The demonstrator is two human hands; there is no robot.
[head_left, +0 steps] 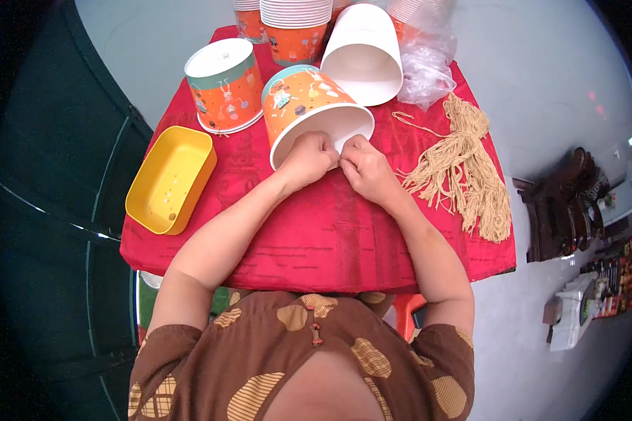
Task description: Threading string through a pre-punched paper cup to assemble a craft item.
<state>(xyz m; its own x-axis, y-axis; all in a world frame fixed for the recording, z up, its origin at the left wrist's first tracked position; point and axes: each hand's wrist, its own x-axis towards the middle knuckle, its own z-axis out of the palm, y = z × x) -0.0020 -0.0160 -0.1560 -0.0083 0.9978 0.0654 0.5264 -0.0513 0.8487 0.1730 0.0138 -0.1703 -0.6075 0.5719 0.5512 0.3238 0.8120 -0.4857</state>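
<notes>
A paper bucket (305, 98), orange with a teal band and small drawings, lies tilted on the red-covered table with its white mouth toward me. My left hand (310, 158) is closed at the near lower rim, fingertips just inside the mouth. Beside it, nearly touching, my right hand (364, 167) is closed in a pinch at the same rim. Whatever lies between the fingertips is hidden or too small to name. A bundle of tan string (463, 168) rests to the right of my hands, one loose strand trailing leftward.
A yellow plastic box (194, 184) with small bits inside stands at left. Behind it, another orange bucket (225, 98) sits upside down. A white tub (364, 45) lies on its side at the back, near stacked buckets (296, 38) and a clear plastic bag (427, 74).
</notes>
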